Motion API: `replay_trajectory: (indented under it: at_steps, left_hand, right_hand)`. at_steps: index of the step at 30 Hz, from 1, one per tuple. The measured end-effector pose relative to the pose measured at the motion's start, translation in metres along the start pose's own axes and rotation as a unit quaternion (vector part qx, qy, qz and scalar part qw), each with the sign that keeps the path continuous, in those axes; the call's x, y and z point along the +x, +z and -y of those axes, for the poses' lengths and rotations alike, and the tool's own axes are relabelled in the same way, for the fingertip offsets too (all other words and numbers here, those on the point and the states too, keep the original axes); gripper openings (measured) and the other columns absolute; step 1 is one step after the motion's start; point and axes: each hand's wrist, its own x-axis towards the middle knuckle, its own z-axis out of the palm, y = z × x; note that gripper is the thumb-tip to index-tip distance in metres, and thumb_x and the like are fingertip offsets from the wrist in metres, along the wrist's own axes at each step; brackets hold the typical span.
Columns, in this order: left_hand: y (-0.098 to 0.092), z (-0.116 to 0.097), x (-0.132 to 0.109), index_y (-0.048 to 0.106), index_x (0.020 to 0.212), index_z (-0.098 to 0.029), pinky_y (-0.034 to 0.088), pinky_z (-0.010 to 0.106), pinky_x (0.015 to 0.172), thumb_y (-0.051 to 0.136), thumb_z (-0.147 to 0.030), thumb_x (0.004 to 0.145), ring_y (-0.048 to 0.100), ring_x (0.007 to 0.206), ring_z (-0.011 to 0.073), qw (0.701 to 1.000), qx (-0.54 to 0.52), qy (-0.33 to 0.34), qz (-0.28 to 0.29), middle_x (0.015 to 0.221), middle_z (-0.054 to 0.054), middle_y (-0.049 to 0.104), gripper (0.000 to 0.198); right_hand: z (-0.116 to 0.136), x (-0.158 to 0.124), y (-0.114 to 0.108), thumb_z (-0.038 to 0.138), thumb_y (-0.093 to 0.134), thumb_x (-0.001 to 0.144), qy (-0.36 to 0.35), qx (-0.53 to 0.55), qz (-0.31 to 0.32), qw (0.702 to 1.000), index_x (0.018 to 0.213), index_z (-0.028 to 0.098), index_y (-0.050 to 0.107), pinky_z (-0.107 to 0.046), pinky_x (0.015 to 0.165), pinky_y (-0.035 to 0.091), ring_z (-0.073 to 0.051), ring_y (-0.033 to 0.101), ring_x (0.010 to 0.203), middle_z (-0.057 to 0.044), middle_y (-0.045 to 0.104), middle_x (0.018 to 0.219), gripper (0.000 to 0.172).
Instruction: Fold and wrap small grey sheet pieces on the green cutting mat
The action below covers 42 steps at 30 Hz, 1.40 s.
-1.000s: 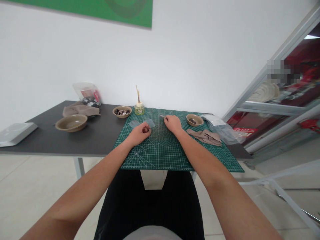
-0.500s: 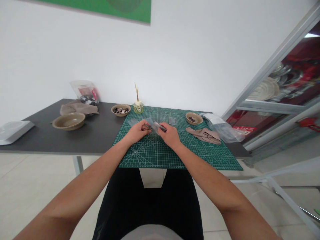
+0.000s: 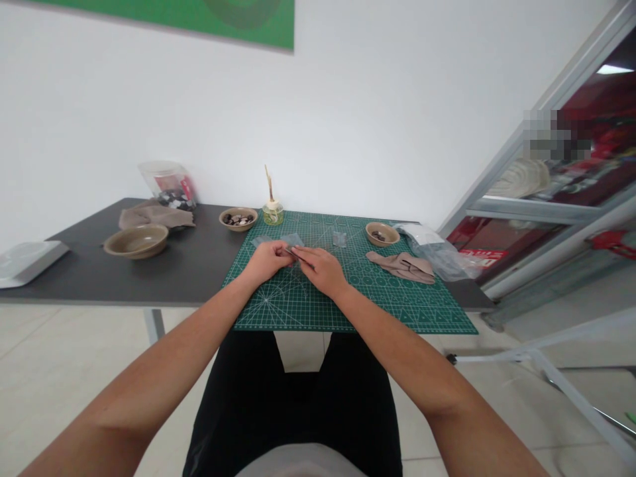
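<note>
My left hand (image 3: 269, 262) and my right hand (image 3: 324, 270) meet above the green cutting mat (image 3: 293, 311). Both are closed, fingertips together around a small, thin, dark piece (image 3: 290, 251), mostly hidden and too small to name. Just behind the fingers lies a small clear plastic bag (image 3: 293, 239), flat on the mat. A second clear bag (image 3: 259, 240) shows beside my left hand, partly covered. Farther right on the mat rests another small clear packet (image 3: 340, 238).
A bowl of dark pebble-like pieces (image 3: 238, 220) and a reed diffuser (image 3: 273, 211) stand behind left. At right are a smaller-filled bowl (image 3: 382, 234), a brown cloth (image 3: 401, 266) and a plastic bag (image 3: 437, 253). Farther left: a bowl (image 3: 136, 242), a clear jar (image 3: 169, 185), a white device (image 3: 32, 262).
The clear bag that was between my hands now lies on the mat behind them. My hands have come closer together, around a small dark piece.
</note>
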Motion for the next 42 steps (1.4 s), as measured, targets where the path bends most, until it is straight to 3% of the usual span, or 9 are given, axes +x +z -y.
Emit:
replay_trajectory:
  at_steps: [4,12,18,24,31,38,42]
  left_hand:
    - [-0.002,0.002,0.001,0.064,0.069,-0.017,0.038,0.023,0.055,0.063,-0.025,0.069,0.052,0.055,0.0109,1.0,0.016,0.003,-0.022,0.058,-0.003,0.062,0.009]
    - [0.003,0.008,0.005,0.062,0.082,-0.017,0.049,0.026,0.065,0.071,-0.032,0.067,0.063,0.063,0.0138,0.991,-0.135,-0.023,-0.004,0.065,-0.001,0.068,0.023]
    - [0.002,0.007,0.003,0.065,0.082,-0.016,0.05,0.025,0.065,0.07,-0.031,0.068,0.064,0.063,0.0139,0.994,-0.108,-0.014,-0.008,0.066,-0.001,0.069,0.021]
    - [0.002,0.004,0.002,0.065,0.078,-0.017,0.051,0.025,0.064,0.07,-0.031,0.069,0.064,0.062,0.0139,0.994,-0.103,-0.028,-0.019,0.064,-0.001,0.069,0.018]
    - [0.004,0.003,0.002,0.062,0.078,-0.016,0.052,0.027,0.062,0.078,-0.038,0.063,0.065,0.06,0.0143,0.988,-0.144,-0.053,-0.023,0.063,0.001,0.07,0.031]
    - [0.003,0.002,0.001,0.064,0.074,-0.016,0.053,0.027,0.063,0.076,-0.037,0.067,0.066,0.061,0.015,0.991,-0.118,-0.049,-0.026,0.063,0.002,0.07,0.025]
    - [0.003,0.003,0.002,0.063,0.076,-0.017,0.054,0.028,0.063,0.077,-0.038,0.066,0.067,0.061,0.0157,0.99,-0.133,-0.048,-0.024,0.064,0.002,0.071,0.027]
  right_hand:
    - [0.003,0.001,0.0,0.023,0.036,0.099,-0.04,-0.07,0.018,0.997,0.146,0.023,0.046,-0.037,0.104,0.04,-0.02,0.053,0.115,-0.001,0.049,0.149,0.048]
    - [0.009,-0.002,-0.003,0.027,0.036,0.099,0.027,-0.147,-0.005,0.989,0.145,0.021,0.047,-0.044,0.11,0.029,-0.026,0.043,0.131,-0.001,0.048,0.15,0.048]
    - [0.012,-0.002,-0.003,0.028,0.03,0.1,0.028,-0.157,0.04,0.986,0.15,0.028,0.04,-0.037,0.093,0.046,-0.022,0.06,0.108,0.001,0.042,0.154,0.051]
    - [0.014,-0.002,-0.004,0.029,0.029,0.101,0.014,-0.18,0.048,0.982,0.15,0.028,0.039,-0.037,0.09,0.049,-0.021,0.061,0.102,0.0,0.04,0.155,0.051]
    - [0.012,-0.002,-0.002,0.024,0.027,0.101,0.023,-0.166,0.039,0.985,0.151,0.022,0.039,-0.038,0.094,0.049,-0.022,0.06,0.106,-0.003,0.055,0.144,0.051]
    - [0.012,-0.001,-0.001,0.024,0.033,0.1,-0.011,-0.135,0.043,0.99,0.149,0.019,0.042,-0.036,0.102,0.047,-0.021,0.056,0.122,-0.004,0.044,0.152,0.05]
    - [0.013,-0.002,-0.002,0.023,0.032,0.1,0.014,-0.128,0.05,0.99,0.149,0.02,0.041,-0.035,0.102,0.048,-0.02,0.058,0.122,-0.005,0.045,0.151,0.05]
